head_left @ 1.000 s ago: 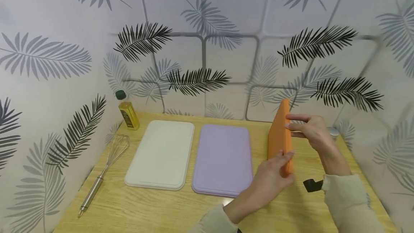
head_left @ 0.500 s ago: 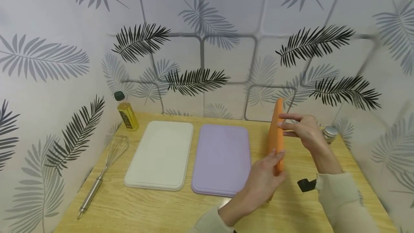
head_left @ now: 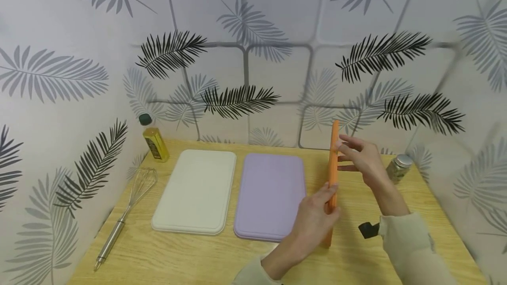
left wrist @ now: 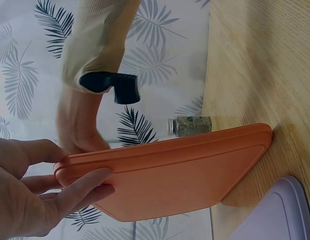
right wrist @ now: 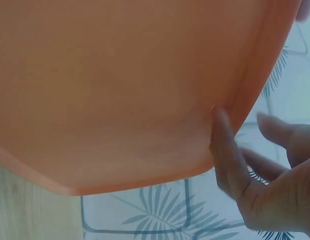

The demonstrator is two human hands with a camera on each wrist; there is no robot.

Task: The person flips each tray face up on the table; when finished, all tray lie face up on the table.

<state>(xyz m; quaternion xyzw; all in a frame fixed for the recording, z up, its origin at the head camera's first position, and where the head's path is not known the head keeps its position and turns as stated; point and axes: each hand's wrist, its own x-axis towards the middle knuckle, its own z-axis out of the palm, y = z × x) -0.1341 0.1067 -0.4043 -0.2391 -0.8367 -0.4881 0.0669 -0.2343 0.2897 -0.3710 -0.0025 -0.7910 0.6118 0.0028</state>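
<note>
An orange cutting board (head_left: 333,162) stands on its edge on the table, seen nearly edge-on in the head view. My left hand (head_left: 309,225) pinches its upper near corner; in the left wrist view, fingers lie on both faces of the board (left wrist: 170,182). Farther along the top edge is my right hand (head_left: 364,162). The right wrist view shows a finger of that hand (right wrist: 267,187) touching the board's broad face (right wrist: 94,90), with the thumb apart from it. A purple cutting board (head_left: 269,195) lies flat just left of the orange one.
A white cutting board (head_left: 195,192) lies left of the purple one. Along the left side are a whisk (head_left: 124,219) and a bottle of yellow oil (head_left: 155,142). A glass jar with a metal lid (head_left: 398,168) stands at the back right, near the patterned wall (head_left: 285,12).
The orange cutting board has swung upright from its lean, so its broad left face no longer shows in the head view. Both hands shifted left with it, uncovering the jar.
</note>
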